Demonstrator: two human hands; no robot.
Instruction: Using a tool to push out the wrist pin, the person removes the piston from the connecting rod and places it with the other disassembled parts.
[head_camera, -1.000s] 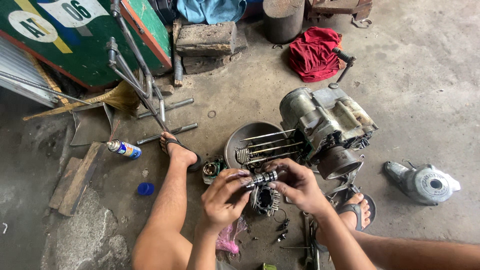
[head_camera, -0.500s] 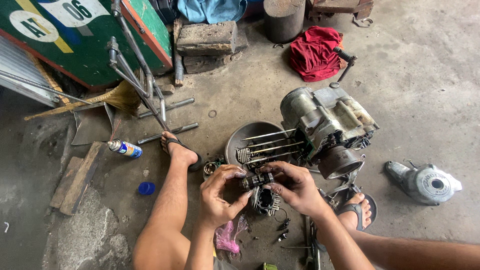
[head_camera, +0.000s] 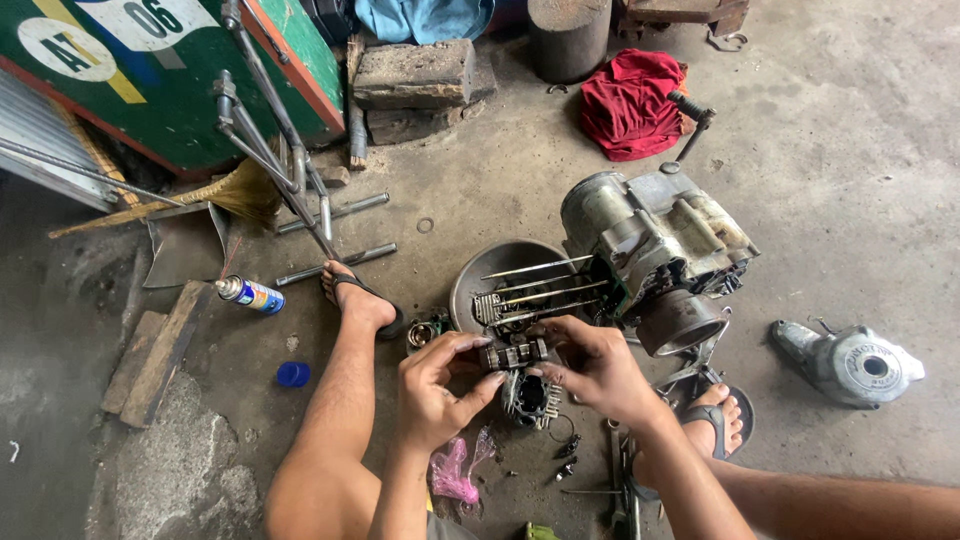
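Both hands meet over the concrete floor (head_camera: 880, 200), between the person's knees. The left hand (head_camera: 432, 385) and the right hand (head_camera: 590, 365) share one small dark metal shaft (head_camera: 513, 353), held level between them; the fingers of each hand are clamped on one end of it. Directly below the shaft a finned metal part (head_camera: 530, 398) lies on the floor. Just beyond the hands stands an engine block (head_camera: 655, 250) with long studs pointing left over a round metal pan (head_camera: 500, 275). A grey engine cover (head_camera: 850, 360) lies well to the right. A spray can (head_camera: 250, 294) and a blue cap (head_camera: 293, 374) lie to the left, near the sandalled left foot (head_camera: 360, 300). A red cloth (head_camera: 630, 105) lies further back. A pink plastic piece (head_camera: 455, 470) sits under the left forearm.
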